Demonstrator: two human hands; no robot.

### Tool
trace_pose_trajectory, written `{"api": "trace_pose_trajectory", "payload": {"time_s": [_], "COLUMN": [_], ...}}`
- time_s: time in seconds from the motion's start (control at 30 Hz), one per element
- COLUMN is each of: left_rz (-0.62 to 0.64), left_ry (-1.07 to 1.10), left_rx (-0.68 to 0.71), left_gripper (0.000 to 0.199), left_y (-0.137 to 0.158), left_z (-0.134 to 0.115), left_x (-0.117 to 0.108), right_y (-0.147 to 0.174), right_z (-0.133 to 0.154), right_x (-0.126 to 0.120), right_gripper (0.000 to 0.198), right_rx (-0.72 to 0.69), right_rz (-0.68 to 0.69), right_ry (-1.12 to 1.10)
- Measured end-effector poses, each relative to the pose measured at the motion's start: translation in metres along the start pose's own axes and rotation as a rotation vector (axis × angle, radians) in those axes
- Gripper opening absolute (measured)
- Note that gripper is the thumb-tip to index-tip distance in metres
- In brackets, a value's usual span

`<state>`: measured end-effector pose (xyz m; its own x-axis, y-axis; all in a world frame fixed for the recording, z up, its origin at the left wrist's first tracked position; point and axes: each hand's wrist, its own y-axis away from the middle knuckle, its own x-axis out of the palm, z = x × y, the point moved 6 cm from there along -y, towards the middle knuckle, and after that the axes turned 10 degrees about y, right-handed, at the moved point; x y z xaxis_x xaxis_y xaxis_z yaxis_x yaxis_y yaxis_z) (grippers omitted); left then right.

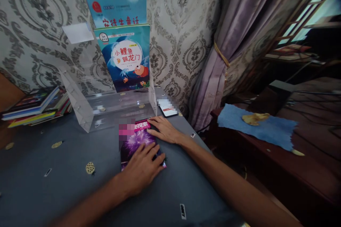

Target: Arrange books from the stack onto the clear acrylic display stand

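Observation:
A book with a purple and pink cover (137, 142) lies flat on the dark grey tablecloth in front of me. Across its lower part rests my left hand (144, 165), palm down with the fingers spread. My right hand (163, 129) lies at the book's upper right corner, fingers stretched over the edge of the cover. Behind the book stands a clear plastic rack (85, 113). Two books are upright at the rack's right end: a blue one with fish (128, 60) in front and a taller light blue one (117, 7) behind it.
A phone (167, 108) lies right of the rack. Several books (39, 104) are stacked at the far left. Against the wall hangs a tied purple curtain (213, 64). On the right, a dark red wooden surface (255, 152) holds a blue cloth (231, 120).

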<state>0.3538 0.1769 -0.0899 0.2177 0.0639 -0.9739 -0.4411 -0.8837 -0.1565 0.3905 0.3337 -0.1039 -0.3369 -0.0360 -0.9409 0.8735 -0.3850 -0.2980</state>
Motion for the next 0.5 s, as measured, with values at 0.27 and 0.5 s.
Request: {"api": "trace_pose_trajectory", "payload": {"time_s": [0.27,0.5], "left_rz": [-0.06,-0.058], "left_ry": [-0.103,-0.038], "left_rx": [0.222,0.224], "left_gripper": [0.034,0.031], "left_y": [0.018,0.013], "left_z": [-0.019,-0.021], "left_x": [-0.001,-0.006], "right_y": [0.001,0.001], "right_z": [0.0,-0.001], "right_x": [0.0,0.002], "right_gripper": [0.066,0.067], "right_rx": [0.003,-0.007], "right_rz": [0.0,0.003], "right_ry": [0.002,0.009]}}
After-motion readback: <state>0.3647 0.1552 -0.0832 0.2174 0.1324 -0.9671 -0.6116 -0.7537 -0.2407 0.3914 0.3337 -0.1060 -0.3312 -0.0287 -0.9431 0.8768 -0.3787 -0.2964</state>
